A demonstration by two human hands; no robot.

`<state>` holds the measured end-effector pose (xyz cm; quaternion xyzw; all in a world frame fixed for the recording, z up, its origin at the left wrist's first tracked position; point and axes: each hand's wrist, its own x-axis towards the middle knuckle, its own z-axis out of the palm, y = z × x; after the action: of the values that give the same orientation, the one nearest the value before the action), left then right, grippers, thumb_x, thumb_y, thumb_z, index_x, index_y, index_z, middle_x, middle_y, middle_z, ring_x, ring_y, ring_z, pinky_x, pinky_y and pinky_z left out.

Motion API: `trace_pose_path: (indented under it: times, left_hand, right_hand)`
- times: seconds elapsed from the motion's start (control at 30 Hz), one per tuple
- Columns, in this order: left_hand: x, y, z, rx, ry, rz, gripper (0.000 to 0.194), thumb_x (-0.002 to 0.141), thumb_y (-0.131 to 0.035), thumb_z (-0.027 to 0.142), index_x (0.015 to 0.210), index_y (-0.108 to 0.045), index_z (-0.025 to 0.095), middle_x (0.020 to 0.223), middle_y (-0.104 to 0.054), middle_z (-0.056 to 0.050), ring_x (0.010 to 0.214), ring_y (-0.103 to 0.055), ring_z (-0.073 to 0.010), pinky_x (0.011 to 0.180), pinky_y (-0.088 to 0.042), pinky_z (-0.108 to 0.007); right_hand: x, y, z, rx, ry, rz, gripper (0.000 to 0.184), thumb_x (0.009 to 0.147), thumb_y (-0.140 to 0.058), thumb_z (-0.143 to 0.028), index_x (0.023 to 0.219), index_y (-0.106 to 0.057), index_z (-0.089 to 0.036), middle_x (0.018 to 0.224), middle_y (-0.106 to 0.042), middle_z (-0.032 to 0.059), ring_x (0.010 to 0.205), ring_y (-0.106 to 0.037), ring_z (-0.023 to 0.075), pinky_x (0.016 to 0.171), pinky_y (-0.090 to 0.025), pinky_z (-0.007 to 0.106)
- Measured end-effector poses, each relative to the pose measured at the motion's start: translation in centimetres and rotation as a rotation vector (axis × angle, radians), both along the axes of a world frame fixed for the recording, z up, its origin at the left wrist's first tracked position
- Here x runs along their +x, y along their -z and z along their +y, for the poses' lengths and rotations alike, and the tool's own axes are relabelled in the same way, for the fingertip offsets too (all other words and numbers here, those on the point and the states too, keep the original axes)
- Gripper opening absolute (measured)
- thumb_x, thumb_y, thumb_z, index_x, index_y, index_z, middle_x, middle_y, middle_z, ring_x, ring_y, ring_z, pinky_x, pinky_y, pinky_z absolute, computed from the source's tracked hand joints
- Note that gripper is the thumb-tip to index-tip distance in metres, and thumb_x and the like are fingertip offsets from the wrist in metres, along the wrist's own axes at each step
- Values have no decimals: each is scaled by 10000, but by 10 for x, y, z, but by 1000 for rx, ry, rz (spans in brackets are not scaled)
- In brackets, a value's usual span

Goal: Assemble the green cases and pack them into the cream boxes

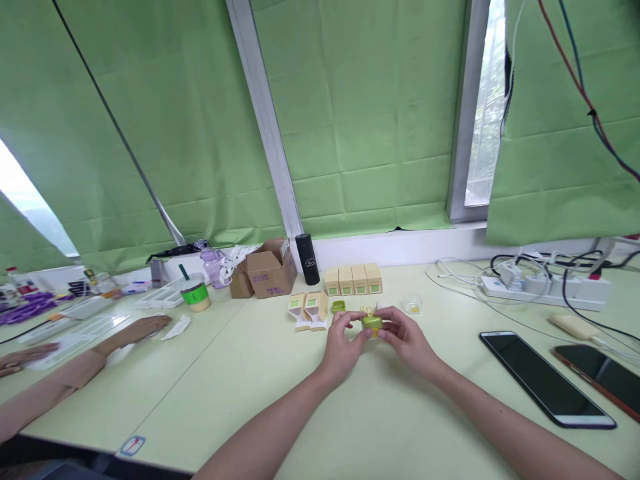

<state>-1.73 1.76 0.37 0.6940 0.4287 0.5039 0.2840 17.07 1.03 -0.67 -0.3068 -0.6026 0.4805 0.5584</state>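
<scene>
Between my left hand (345, 341) and my right hand (407, 337) is a small olive-green case (371, 322) with a loop on top and a yellow part below. The fingertips of both hands pinch it from its two sides, just above the table. Just beyond my left hand lies a green open tray-like piece (339, 306). Two opened small cartons (307, 308) lie to its left, flaps toward me. Past my right hand sits a clear dish (412, 304) with something small and yellow in it. Something pale beside my right fingers is mostly hidden.
Several closed cartons (353, 279) stand in a row behind. A black bottle (307, 259), a cardboard box (271, 268) and a drink cup (195, 293) are further left. Phones (547, 379) and a power strip (545, 293) with cables lie right. Another person's hand (145, 328) rests at left.
</scene>
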Motion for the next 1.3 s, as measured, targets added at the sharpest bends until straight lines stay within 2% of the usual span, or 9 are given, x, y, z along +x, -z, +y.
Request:
trace_pose_path:
  times: [0.17, 0.3, 0.43, 0.53, 0.67, 0.77, 0.9, 1.07, 1.3]
  left_hand:
    - [-1, -1, -2, 37, 24, -41, 380, 932, -699, 400, 1288, -638, 282, 1164, -684, -74, 1111, -638, -237, 974, -470, -408]
    - [-2, 1, 1, 40, 21, -79, 253, 1009, -566, 354, 1229, -626, 244, 1132, -709, -85, 1081, -675, -222, 967, -472, -397]
    - [-5, 5, 8, 43, -71, 8, 191, 984, -565, 283, 1140, -659, 228, 1133, -695, -91, 1056, -679, -228, 920, -488, -391]
    - [-12, 5, 14, 70, -167, 152, 190, 962, -567, 240, 1119, -674, 233, 1108, -683, -87, 1086, -645, -249, 951, -486, -424]
    - [-29, -5, 24, 216, -305, 449, 263, 940, -559, 183, 1170, -668, 247, 1094, -702, -88, 1183, -535, -314, 1026, -430, -504]
    - [-43, -14, 34, 286, -431, 665, 352, 928, -571, 180, 1272, -630, 231, 1240, -681, -118, 1289, -438, -360, 1099, -343, -549]
    - [-58, -15, 46, 240, -607, 898, 466, 912, -599, 215, 1375, -555, 189, 1410, -564, -178, 1378, -368, -389, 1121, -302, -556]
    - [-64, -7, 52, 190, -645, 1066, 405, 920, -623, 301, 1285, -618, 126, 1456, -508, -247, 1410, -348, -418, 1144, -252, -583]
    - [-60, -10, 51, 229, -649, 1100, 362, 924, -636, 392, 1175, -643, 132, 1368, -549, -236, 1278, -473, -385, 1118, -279, -553]
  right_hand:
    - [2, -4, -2, -232, -168, 297, 477, 801, -838, -424, 1197, -607, -293, 1087, -758, 67, 1028, -725, 277, 973, -535, 490]
    - [5, -4, 0, -370, -205, 461, 597, 727, -884, -355, 1238, -585, -280, 1043, -785, 79, 1045, -750, 312, 988, -512, 502]
    - [8, -4, 2, -377, -166, 490, 621, 687, -888, -331, 1229, -587, -282, 1038, -790, 75, 1069, -753, 333, 1004, -505, 519]
    - [9, -3, 5, -343, -90, 445, 572, 722, -856, -406, 1218, -596, -286, 1058, -783, 79, 1054, -755, 343, 985, -524, 548]
    - [10, 0, 7, -282, 23, 361, 594, 728, -854, -465, 1231, -600, -278, 1081, -762, 93, 992, -748, 322, 935, -560, 555]
    - [10, 3, 10, -268, 94, 316, 627, 697, -885, -468, 1219, -598, -274, 1094, -736, 86, 955, -731, 284, 900, -580, 513]
    - [9, 9, 14, -222, 204, 177, 693, 621, -927, -434, 1198, -580, -269, 1149, -703, 81, 870, -695, 228, 876, -583, 481]
    - [7, 21, 17, -156, 294, -15, 619, 638, -883, -370, 1174, -586, -284, 1150, -694, 72, 878, -667, 222, 859, -586, 469]
    - [3, 29, 11, -76, 269, -244, 538, 760, -703, -256, 1266, -530, -318, 1198, -669, 61, 990, -710, 237, 886, -578, 441]
